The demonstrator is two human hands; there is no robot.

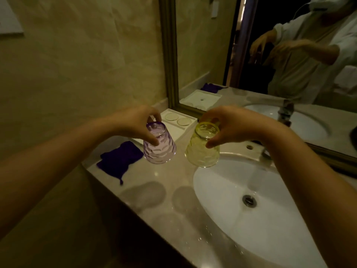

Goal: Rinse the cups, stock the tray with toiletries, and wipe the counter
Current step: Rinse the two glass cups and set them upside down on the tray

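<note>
- While both cups hang mouth-down in the air, the left hand [133, 122] grasps the purple dimpled glass cup [159, 145] by its base, fingers [154, 141] clenched round the thick bottom, over the tabletop's [154, 182] back part, just left of the basin.
- The right hand [228, 124] holds the yellow-green dimpled glass cup [202, 149] the same way, fingers pinched on its base, above the back-left rim of the white oval sink [260, 215].
- Holding them upside down likely lets any water drain out; droplets glint on the tabletop near its front edge, which suits cups that are already rinsed, though I cannot tell for sure.
- A white rectangular tray [178, 122] sits in the back-left corner of the tabletop against the gold-framed mirror [170, 55]; two round pale coasters [177, 118] lie in it, probably the seats meant for the cups.
- No toiletries show in the tray, so stocking looks undone.
- A dark purple folded cloth [119, 157] lies along the left edge of the tabletop, near the tray and within reach for wiping.
- Next, by my reading, each cup wants lowering onto a coaster; wet glass held only at the base could slip.
</note>
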